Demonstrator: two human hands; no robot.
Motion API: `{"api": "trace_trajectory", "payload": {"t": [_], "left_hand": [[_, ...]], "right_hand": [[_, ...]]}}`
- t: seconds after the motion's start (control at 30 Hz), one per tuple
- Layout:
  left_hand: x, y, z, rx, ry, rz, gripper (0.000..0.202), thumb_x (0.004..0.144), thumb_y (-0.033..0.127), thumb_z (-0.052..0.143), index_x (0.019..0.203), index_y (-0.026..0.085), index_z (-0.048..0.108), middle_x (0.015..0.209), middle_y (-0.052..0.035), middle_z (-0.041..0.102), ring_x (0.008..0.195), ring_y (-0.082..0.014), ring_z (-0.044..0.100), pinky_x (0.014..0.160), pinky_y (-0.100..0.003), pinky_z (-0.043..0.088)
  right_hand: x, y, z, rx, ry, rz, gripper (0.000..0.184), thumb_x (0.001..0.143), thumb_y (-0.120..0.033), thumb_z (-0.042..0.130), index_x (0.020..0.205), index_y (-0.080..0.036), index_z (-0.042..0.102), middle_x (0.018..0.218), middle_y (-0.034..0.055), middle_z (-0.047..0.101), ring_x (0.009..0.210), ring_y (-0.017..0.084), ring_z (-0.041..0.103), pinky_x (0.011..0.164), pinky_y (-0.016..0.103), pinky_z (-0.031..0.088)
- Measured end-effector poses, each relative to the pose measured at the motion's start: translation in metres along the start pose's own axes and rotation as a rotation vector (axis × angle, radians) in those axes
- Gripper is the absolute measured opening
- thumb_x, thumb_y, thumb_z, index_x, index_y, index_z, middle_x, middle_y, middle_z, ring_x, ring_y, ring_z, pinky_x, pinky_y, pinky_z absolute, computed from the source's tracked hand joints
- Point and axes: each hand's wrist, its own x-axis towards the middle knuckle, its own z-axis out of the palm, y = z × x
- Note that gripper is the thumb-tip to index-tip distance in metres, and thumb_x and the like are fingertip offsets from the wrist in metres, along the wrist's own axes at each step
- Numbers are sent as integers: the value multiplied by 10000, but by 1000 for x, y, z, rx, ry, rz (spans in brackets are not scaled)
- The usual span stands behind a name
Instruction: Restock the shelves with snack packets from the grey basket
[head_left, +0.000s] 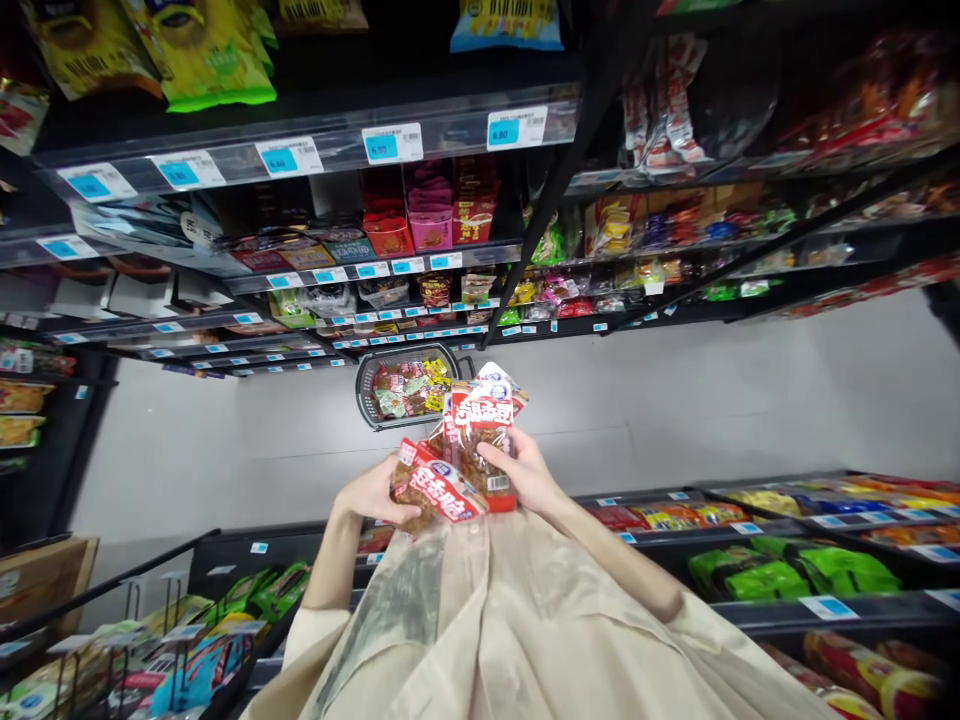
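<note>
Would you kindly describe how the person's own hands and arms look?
The left hand and right hand are bare, with no gloves or watch visible. Loose cream sleeves end near the elbows, leaving the forearms uncovered.

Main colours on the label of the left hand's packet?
The label is mainly red and white; the head view shows it best.

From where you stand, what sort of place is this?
Most likely a supermarket or convenience store snack aisle: packaged goods fill the shelves, price tags line a shelf edge, and a shopping basket holding packets sits on the floor.
</note>
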Motion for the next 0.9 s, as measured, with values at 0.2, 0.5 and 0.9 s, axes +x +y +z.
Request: {"api": "trace_trajectory", "payload": {"t": [0.2,0.5,0.9], "left_hand": [[-15,31,12,32,164,51,811,821,450,804,1521,157,520,1570,-220,539,1523,-388,446,1287,-523,335],[-9,42,14,146,21,-114,543,770,393,794,1238,135,695,1143,-107,762,1088,-301,718,1026,-402,583],[7,30,16,137,7,9,802,680,359,801,1430,177,582,1356,-135,686,1187,-316,678,1126,-428,505]], "right_hand": [[3,4,-9,131,2,92,443,697,-451,949,1068,-302,758,1082,10,827,946,277,781,913,437,632],[6,-1,-13,-28,-144,94,472,708,-405,944,1123,-283,755,1132,12,815,1031,261,761,954,398,603],[11,19,-22,-20,-117,96,476,785,-495,860,1205,-321,720,1253,-5,778,1178,280,715,1041,416,572]]}}
